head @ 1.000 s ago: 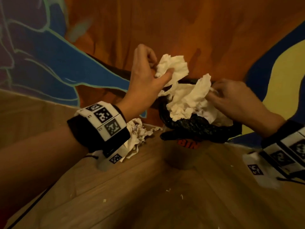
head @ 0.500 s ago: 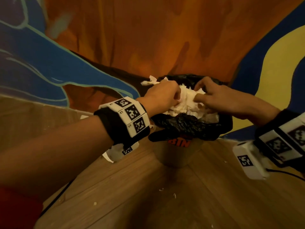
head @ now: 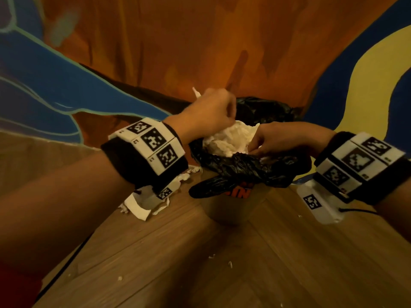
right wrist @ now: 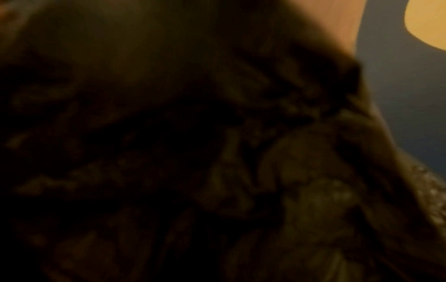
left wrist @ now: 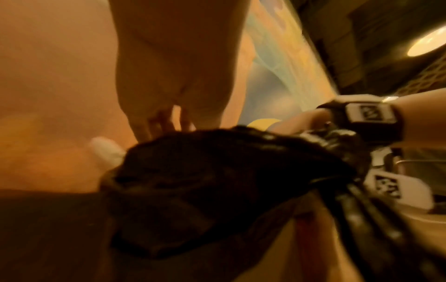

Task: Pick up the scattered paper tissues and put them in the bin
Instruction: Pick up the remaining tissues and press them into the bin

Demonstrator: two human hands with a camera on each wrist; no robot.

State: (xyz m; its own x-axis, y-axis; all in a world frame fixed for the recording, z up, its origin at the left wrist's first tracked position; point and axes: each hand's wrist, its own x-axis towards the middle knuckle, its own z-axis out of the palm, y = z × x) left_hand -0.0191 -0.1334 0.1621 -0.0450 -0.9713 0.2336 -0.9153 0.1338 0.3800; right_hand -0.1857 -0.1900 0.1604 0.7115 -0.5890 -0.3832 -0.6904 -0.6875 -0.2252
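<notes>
A tan bin (head: 224,210) with a black liner (head: 244,167) stands on the wooden floor against a painted wall. A wad of white paper tissues (head: 229,141) fills its mouth. My left hand (head: 211,112) is curled over the wad's far left side, and a strip of tissue (head: 196,92) pokes out above its knuckles. My right hand (head: 266,143) dips into the wad from the right, fingers curled down at the liner's rim. In the left wrist view the fingers (left wrist: 166,122) disappear behind the liner (left wrist: 229,181). The right wrist view is dark and shows only crumpled liner (right wrist: 241,152).
Another crumpled tissue (head: 151,201) lies on the floor left of the bin, partly under my left wrist. Small paper crumbs (head: 230,264) dot the floorboards in front. The painted wall (head: 178,41) stands right behind the bin.
Both hands came down from above the bin with the tissues. The wad that hung over the rim now sits inside the liner under my hands.
</notes>
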